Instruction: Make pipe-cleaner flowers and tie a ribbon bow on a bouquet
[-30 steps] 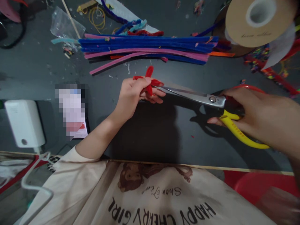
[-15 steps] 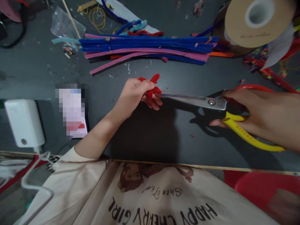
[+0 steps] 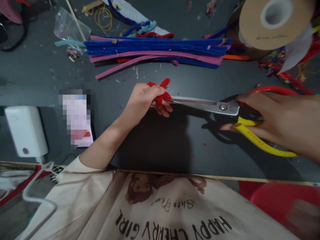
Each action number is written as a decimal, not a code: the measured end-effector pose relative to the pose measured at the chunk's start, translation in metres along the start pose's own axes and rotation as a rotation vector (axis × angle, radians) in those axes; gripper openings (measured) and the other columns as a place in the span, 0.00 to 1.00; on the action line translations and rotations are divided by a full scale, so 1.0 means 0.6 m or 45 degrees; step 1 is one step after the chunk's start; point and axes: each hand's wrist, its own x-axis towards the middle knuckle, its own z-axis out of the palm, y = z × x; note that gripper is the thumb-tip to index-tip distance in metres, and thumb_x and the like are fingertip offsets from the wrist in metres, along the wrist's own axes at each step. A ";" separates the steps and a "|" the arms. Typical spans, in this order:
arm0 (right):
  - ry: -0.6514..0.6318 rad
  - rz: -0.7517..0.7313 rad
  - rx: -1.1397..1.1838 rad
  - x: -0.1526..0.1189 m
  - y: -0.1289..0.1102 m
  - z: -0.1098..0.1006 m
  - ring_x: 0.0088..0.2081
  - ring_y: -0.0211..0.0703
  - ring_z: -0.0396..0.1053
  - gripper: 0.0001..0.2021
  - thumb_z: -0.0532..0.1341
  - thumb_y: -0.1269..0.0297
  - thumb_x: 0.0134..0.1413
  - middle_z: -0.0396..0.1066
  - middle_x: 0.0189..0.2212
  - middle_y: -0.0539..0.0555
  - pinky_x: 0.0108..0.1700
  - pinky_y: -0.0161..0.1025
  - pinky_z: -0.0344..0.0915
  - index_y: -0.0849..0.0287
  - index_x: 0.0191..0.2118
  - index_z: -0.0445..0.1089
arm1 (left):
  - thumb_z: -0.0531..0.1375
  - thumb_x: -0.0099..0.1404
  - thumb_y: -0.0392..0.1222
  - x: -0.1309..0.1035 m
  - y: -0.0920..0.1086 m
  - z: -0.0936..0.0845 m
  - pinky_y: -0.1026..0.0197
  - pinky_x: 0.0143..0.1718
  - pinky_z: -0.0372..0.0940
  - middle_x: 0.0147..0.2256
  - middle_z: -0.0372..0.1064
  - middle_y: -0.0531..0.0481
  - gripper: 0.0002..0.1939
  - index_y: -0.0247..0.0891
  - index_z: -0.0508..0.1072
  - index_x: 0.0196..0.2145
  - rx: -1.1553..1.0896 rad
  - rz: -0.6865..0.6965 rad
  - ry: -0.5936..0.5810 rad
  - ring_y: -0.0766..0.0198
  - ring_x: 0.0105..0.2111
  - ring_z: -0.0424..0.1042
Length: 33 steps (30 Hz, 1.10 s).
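Between the thumb and fingers of my left hand [image 3: 147,100] is a red fuzzy piece [image 3: 165,95] with several petal-like loops, near the middle of the view. My right hand [image 3: 277,116] grips a large pair of scissors [image 3: 212,106] with one red and one yellow handle. The blades point left, slightly parted, and their tips meet the lower right edge of the red piece. Whether the tips are in front of it or behind it is too small to tell.
Blue and pink pipe cleaners [image 3: 155,48] lie in a bundle beyond my hands. A ribbon spool [image 3: 265,36] stands at the upper right. At left are a phone [image 3: 77,116] and a white power bank [image 3: 26,131] with a cable.
The scissors and my right hand have shifted slightly left and the handles have tilted up a little. The blades look slightly further apart. My left hand has hardly moved.
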 end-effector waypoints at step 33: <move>-0.144 0.156 0.101 0.001 -0.007 0.003 0.19 0.46 0.64 0.42 0.28 0.33 0.52 0.69 0.22 0.58 0.20 0.33 0.43 0.61 0.40 0.66 | 0.53 0.59 0.41 -0.001 -0.001 -0.001 0.65 0.20 0.65 0.19 0.72 0.50 0.13 0.32 0.71 0.22 -0.010 0.020 0.011 0.65 0.18 0.73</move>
